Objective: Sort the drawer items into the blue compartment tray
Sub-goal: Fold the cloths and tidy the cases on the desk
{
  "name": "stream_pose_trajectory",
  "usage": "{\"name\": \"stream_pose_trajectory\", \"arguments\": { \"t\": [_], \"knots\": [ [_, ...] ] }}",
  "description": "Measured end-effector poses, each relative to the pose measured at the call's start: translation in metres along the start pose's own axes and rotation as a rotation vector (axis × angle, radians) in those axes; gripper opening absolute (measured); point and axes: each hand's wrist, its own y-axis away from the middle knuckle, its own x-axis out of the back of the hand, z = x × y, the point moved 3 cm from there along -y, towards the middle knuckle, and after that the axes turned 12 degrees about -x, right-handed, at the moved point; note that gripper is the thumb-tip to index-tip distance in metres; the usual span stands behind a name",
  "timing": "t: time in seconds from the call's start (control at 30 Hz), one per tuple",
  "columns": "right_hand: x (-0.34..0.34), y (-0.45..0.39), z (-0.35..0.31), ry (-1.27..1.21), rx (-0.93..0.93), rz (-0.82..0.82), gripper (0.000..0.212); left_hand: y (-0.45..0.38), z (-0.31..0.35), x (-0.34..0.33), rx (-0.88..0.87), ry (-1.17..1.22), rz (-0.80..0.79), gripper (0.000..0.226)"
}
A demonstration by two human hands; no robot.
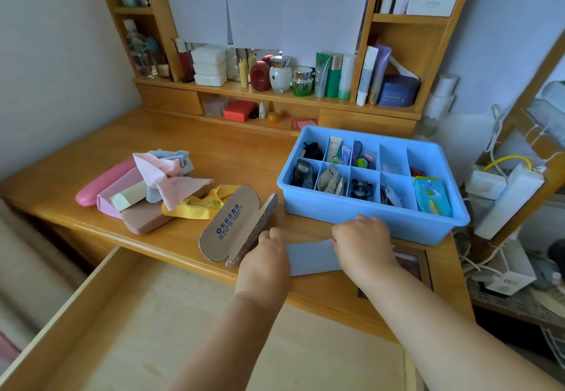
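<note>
While the left hand [270, 245] and right hand [362, 239] each pinch an end of a grey-blue cloth [312, 257], it lies stretched flat on the bench [91, 158], probably so it folds small enough for a slot. The open glasses case [235, 225] sits just left, and the blue compartment tray [428, 231], mostly filled, is right behind.

A bedroom dressing desk in someone's home.

Standing here, I see a wooden desk [195, 146] with a shelf hutch [406, 38] at twelve o'clock, crowded with skincare jars and tubes [305, 77]; glasses cases and cloths [159, 185] are heaped at ten o'clock, and a power strip with tangled cables [501, 188] sits at three o'clock.
</note>
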Motion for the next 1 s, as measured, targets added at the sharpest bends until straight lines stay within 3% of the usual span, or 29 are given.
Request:
{"name": "stream_pose_trajectory", "arguments": {
  "t": [0.1,0.17,0.3,0.4,0.5,0.6,0.67,0.83,1.0],
  "knots": [
    [-0.004,-0.004,-0.001,-0.014,0.009,-0.042,0.012,0.0,0.0,0.004,0.081,0.166,0.049,0.029],
    [-0.005,-0.005,0.0,-0.016,0.012,-0.106,0.015,0.0,-0.001,0.01,0.134,0.291,0.056,0.025],
    [0.002,-0.002,0.003,-0.072,0.02,-0.213,0.018,-0.001,-0.007,0.016,0.131,0.311,-0.011,0.022],
    [0.015,0.003,0.014,-0.449,-0.044,-0.255,0.011,0.011,-0.012,0.021,0.116,0.458,0.161,0.014],
    [0.026,0.012,0.026,-0.859,-0.117,-0.37,0.013,0.027,-0.018,0.028,0.125,0.825,0.384,0.006],
    [0.028,0.022,0.028,-1.234,-0.263,-0.407,0.008,0.037,-0.025,0.034,0.228,1.283,0.493,0.012],
    [0.024,0.029,0.022,-1.448,-0.339,-0.496,0.009,0.039,-0.028,0.037,0.289,1.416,0.535,0.012],
    [0.013,0.04,0.008,-1.428,-0.44,-0.469,0.017,0.042,-0.03,0.044,0.327,1.17,0.639,0.018],
    [0.011,0.048,-0.001,-1.37,-0.451,-0.389,0.021,0.049,-0.016,0.056,0.033,0.643,0.739,0.019]
  ]
}}
